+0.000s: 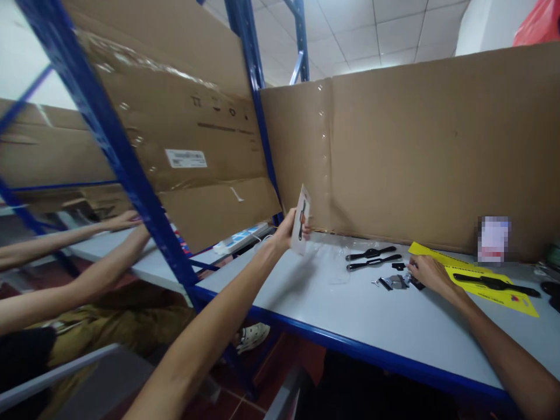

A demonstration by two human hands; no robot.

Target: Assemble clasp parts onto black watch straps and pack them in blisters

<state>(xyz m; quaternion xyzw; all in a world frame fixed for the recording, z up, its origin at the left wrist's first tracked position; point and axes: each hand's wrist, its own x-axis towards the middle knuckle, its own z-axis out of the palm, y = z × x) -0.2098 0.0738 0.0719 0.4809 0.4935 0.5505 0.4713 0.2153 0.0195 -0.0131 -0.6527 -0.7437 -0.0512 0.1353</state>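
Note:
My left hand (289, 228) is raised above the table's left part, closed around a white printed card (301, 224). The card stands nearly upright and carries a picture of a dark strap-like item. On the tabletop, my right hand (426, 273) has its fingers curled down beside small metal and black pieces (396, 282); what is under the fingertips is hidden. Two black strap-shaped pieces (371, 254) lie between my hands. To the right of my right hand, another black strap-shaped piece (496, 283) rests on a yellow printed sheet (518, 300).
Clear plastic packaging (339, 268) lies on the grey table (332, 315). Cardboard panels (415, 157) wall the back and left. A blue post (126, 151) and a white power strip (242, 236) stand left. Beyond are another person's arms (87, 286).

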